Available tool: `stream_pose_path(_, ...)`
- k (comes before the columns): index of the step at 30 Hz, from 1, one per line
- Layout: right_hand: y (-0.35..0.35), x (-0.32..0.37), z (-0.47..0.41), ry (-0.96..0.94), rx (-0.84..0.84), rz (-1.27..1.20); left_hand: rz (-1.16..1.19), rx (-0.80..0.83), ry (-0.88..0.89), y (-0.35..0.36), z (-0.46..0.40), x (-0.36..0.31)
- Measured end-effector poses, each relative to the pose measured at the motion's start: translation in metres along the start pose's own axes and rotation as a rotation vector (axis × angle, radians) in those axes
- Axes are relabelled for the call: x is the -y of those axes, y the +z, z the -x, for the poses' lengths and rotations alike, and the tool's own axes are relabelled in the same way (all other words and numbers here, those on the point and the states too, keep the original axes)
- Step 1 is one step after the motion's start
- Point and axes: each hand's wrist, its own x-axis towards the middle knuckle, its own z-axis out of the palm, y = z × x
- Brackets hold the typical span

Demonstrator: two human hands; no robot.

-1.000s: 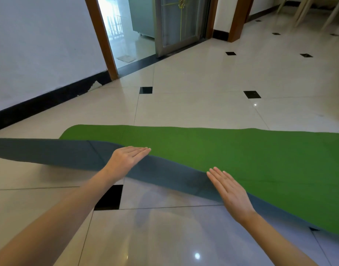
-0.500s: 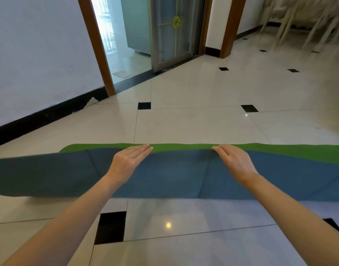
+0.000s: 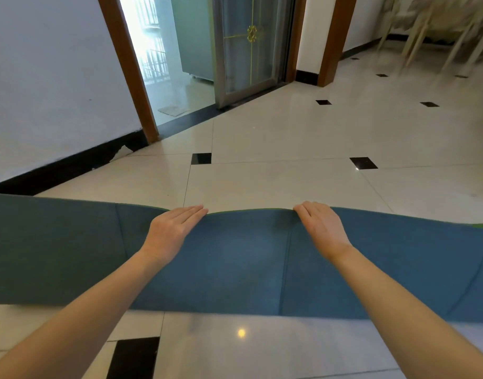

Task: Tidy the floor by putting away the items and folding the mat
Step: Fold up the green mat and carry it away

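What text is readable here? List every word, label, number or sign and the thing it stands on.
None: no readable text in this view.
The mat is plain blue, with no print.
The glass door bears only a gold ornament, not lettering.
The floor tiles carry no markings.

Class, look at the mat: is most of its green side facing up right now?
No. The mat shows its blue underside, with only a thin green sliver along its far edge by both hands.

Glossy tiled floor (image 3: 275, 184) beyond the fingers; glass door (image 3: 248, 47) farther ahead, white wall (image 3: 48, 77) far left, blurred chair legs (image 3: 437, 36) far right.
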Motion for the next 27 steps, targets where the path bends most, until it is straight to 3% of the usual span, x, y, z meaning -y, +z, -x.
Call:
stream_pose_path(7,0.045,-0.013,-0.013,-0.052,-0.130,-0.159,-0.077,0.087,-0.098,0.023,-0.010,0.014)
stream_pose_path(11,0.075,-0.009,-0.012,0.016,-0.189,-0.215,-0.111,0.135,-0.156,0.043,-0.012,0.019)
stream_pose_path(21,0.123,-0.011,-0.022,0.117,-0.152,-0.342,-0.228,0.245,-0.304,0.073,-0.024,0.019)
stream_pose_path(27,0.142,-0.004,-0.018,0.177,-0.163,-0.298,-0.237,0.234,-0.462,0.105,-0.013,0.009)
